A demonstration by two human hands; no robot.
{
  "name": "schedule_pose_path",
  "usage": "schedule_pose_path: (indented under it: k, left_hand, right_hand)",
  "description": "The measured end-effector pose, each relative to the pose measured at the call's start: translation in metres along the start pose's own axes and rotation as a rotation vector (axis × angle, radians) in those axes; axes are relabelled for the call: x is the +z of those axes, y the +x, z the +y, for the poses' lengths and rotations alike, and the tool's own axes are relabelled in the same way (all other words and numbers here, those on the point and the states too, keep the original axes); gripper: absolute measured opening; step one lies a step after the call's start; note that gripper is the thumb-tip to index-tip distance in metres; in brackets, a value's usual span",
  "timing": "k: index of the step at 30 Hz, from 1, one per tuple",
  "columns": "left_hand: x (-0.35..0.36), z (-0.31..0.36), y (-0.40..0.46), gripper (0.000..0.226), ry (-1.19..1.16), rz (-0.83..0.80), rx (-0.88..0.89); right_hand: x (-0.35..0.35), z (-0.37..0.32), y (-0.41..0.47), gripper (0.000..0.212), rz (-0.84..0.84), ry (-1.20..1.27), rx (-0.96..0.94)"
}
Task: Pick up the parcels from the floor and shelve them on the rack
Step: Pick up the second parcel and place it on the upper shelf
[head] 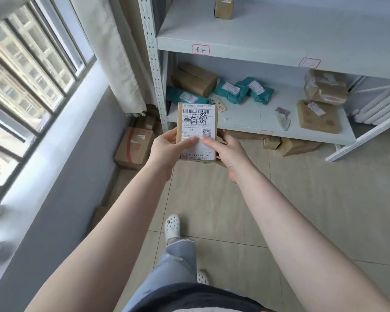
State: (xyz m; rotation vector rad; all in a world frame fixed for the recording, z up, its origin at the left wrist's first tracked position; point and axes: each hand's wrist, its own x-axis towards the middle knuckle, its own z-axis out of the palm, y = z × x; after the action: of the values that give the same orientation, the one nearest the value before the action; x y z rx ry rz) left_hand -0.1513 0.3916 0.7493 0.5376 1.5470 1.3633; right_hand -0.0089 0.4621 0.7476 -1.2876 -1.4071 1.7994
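I hold a small brown cardboard parcel [197, 122] with a white shipping label, barcode and handwritten black marks, upright in front of the rack. My left hand [167, 149] grips its left lower edge with the thumb on the label. My right hand [227, 154] grips its right lower side, thumb also on the label. The pale grey metal rack [268, 45] stands just beyond. Its lower shelf [257, 118] carries a brown box [194, 78], teal bags [243, 90] and a flat brown envelope [319, 117].
Cardboard boxes [135, 147] lie on the floor left of the rack beneath a curtain [113, 52]. Brown parcels [295, 145] lie under the lowest shelf. A window wall runs along the left. A white radiator [378, 109] is at the right. My feet stand on tiled floor [302, 199].
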Motion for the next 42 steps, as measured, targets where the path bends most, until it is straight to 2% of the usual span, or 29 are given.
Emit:
schedule_pose_path:
  k: [6,10,17,25,27,30,35,38,42]
  left_hand:
    - [0.000,0.041,0.096,0.029,0.012,-0.063,-0.010]
    - [0.003,0.075,0.156,0.039,0.026,-0.118,-0.012]
    - [0.025,0.123,0.238,0.036,0.022,-0.189,0.024]
    - [0.063,0.162,0.328,0.032,0.021,-0.145,0.060]
    - [0.076,0.173,0.349,0.028,0.018,-0.127,0.079]
    - [0.095,0.197,0.374,0.026,0.016,-0.113,0.129]
    - [0.122,0.237,0.391,0.036,0.004,-0.095,0.244]
    - [0.129,0.263,0.387,0.027,0.019,-0.092,0.359]
    - [0.127,0.302,0.376,0.034,0.039,-0.085,0.537]
  right_hand:
    - [0.008,-0.035,0.087,0.049,0.049,0.003,-0.012]
    - [0.012,-0.066,0.140,0.052,0.116,0.016,-0.030]
    - [0.000,-0.118,0.208,0.047,0.158,0.047,-0.052]
    - [-0.031,-0.164,0.299,0.032,0.139,0.081,-0.082]
    - [-0.043,-0.178,0.322,0.035,0.127,0.074,-0.109]
    - [-0.058,-0.202,0.353,0.037,0.097,0.050,-0.151]
    - [-0.079,-0.243,0.389,0.050,0.066,0.000,-0.234]
    - [-0.085,-0.268,0.393,0.056,0.062,0.028,-0.338]
    - [-0.083,-0.304,0.382,0.054,0.064,0.062,-0.514]
